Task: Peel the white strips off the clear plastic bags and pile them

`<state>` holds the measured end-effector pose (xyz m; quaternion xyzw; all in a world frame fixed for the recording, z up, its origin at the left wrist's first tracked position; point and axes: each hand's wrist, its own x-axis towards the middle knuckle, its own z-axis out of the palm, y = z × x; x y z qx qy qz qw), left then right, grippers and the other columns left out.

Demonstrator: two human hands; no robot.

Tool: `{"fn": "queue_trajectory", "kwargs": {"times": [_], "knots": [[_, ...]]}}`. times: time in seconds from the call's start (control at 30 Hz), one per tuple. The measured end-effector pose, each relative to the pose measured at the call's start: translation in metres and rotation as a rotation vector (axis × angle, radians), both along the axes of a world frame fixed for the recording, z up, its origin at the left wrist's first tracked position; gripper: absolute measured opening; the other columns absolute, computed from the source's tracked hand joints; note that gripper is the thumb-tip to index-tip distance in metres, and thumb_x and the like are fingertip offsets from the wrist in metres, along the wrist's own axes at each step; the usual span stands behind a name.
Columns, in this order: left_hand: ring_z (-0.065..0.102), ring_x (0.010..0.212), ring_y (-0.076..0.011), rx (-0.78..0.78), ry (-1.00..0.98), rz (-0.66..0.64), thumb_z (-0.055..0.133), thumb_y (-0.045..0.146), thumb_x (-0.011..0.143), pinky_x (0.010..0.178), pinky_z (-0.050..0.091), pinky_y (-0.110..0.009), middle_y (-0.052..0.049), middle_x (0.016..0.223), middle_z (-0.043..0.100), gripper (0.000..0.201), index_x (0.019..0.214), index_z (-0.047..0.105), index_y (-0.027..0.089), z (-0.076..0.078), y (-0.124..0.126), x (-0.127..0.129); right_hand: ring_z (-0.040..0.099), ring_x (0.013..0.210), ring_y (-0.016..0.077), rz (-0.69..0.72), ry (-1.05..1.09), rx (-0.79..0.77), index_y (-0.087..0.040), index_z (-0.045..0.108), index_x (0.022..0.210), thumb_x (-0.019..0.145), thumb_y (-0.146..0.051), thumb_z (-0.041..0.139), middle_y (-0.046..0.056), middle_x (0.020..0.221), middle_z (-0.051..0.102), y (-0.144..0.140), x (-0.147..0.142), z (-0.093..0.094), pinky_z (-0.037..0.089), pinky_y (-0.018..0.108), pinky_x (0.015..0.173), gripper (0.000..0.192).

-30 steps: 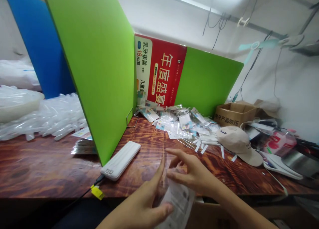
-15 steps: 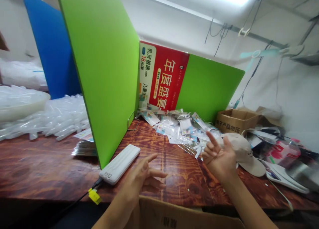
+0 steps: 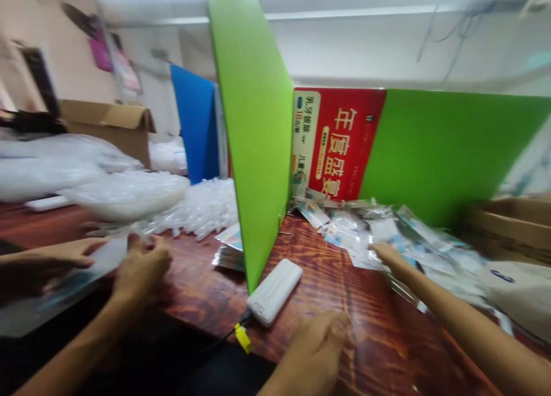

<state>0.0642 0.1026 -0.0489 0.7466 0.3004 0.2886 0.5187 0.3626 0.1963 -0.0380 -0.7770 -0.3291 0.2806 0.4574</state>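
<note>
My right hand (image 3: pixel 386 255) reaches into the heap of flat clear plastic packets (image 3: pixel 359 241), with its fingertips at the packets. Blur and the angle hide whether it grips one. Close to the table's front edge, my left hand (image 3: pixel 316 347) is curled closed and smeared by motion, with nothing visible in it. A white power bank (image 3: pixel 275 292) lies just beyond and left of that hand. From its near end runs a black cable with a yellow tag (image 3: pixel 243 338). The packets hold printed cards with blue parts.
A green board (image 3: pixel 258 155) stands upright left of my hands. Past it, another person's hands (image 3: pixel 140 267) hold a clear plastic bag, near a pile of translucent tubes (image 3: pixel 210 206) and a stack of packets (image 3: pixel 230 255). A cardboard box (image 3: pixel 508 226) and cap (image 3: pixel 514 287) are at right.
My view has swung left, bringing the other person's hands into sight. My right hand has moved from above the table to the packet heap. My left hand's spread fingers have curled in.
</note>
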Motion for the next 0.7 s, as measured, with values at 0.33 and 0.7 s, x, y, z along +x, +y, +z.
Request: {"fn": "queue_trajectory", "kwargs": {"times": [0.33, 0.7], "knots": [[0.07, 0.084, -0.0231, -0.105, 0.11, 0.151, 0.041, 0.042, 0.093, 0.073, 0.053, -0.03, -0.011, 0.099, 0.076, 0.043, 0.106, 0.073, 0.017, 0.017, -0.001, -0.008, 0.052, 0.052, 0.0133, -0.12, 0.251, 0.153, -0.02, 0.059, 0.044, 0.074, -0.008, 0.056, 0.007, 0.059, 0.059, 0.027, -0.016, 0.009, 0.042, 0.035, 0.057, 0.032], [0.049, 0.131, -0.0312, 0.18, 0.029, 0.227, 0.061, 0.044, 0.085, 0.107, 0.042, -0.048, -0.009, 0.136, 0.06, 0.047, 0.127, 0.062, 0.022, 0.08, 0.022, -0.079, 0.068, 0.084, 0.0321, 0.203, 0.454, 0.582, -0.027, 0.08, 0.072, 0.045, -0.024, 0.069, 0.022, 0.095, 0.073, -0.035, -0.058, 0.0, 0.052, 0.049, 0.063, 0.029]]}}
